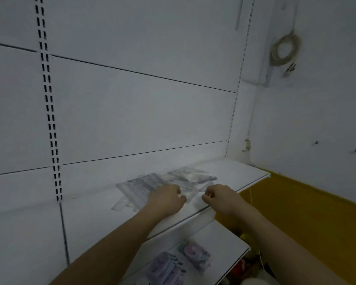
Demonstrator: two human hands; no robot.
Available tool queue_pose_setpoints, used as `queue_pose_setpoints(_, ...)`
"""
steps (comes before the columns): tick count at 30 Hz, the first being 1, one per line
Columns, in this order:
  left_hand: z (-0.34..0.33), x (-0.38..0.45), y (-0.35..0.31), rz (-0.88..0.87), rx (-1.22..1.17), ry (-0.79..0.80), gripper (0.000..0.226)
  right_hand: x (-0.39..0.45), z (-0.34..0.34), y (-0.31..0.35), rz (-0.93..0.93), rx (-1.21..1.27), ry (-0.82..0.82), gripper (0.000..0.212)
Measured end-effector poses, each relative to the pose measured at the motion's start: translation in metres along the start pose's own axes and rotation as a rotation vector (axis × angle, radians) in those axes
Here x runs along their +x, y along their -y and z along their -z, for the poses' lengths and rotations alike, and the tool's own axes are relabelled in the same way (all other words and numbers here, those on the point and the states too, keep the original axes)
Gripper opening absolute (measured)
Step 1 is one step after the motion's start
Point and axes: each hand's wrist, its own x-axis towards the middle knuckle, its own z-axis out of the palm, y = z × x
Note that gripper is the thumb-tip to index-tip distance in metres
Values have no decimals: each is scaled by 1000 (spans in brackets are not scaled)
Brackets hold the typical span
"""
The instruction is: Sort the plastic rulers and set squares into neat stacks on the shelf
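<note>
Clear plastic rulers and set squares lie on a white shelf (pixel 245 173). One pile of clear pieces (pixel 138 188) spreads to the left, and another pile (pixel 191 176) sits further back on the right. My left hand (pixel 165 199) and my right hand (pixel 220 197) are over the shelf's front part, fingers curled. Between them lies a clear plastic piece (pixel 190 194). My left fingertips pinch its left end. The right hand's fingers curl close to its other end; blur hides whether they hold it.
A slotted upright (pixel 49 112) runs down the white back panel. A lower shelf (pixel 224 241) carries purple and pink packets (pixel 173 266). A yellow wall band (pixel 317 210) lies to the right, and a coiled cable (pixel 285 49) hangs on the wall.
</note>
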Motion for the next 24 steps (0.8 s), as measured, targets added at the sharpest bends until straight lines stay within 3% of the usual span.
queue_pose_setpoints(6, -21, 39, 22, 162, -33, -118, 37, 91, -24, -24, 176, 86, 88, 25)
queue_pose_setpoints(15, -38, 65, 20, 414, 37, -178, 50, 182, -43, -48, 475, 234, 149, 19)
queue_pose_setpoints(21, -43, 59, 17, 500, 67, -235, 46, 217, -45, -64, 561, 255, 138, 16)
queue_pose_setpoints(24, -46, 60, 5, 429, 84, -311, 43, 230, -50, -66, 612, 279, 159, 17)
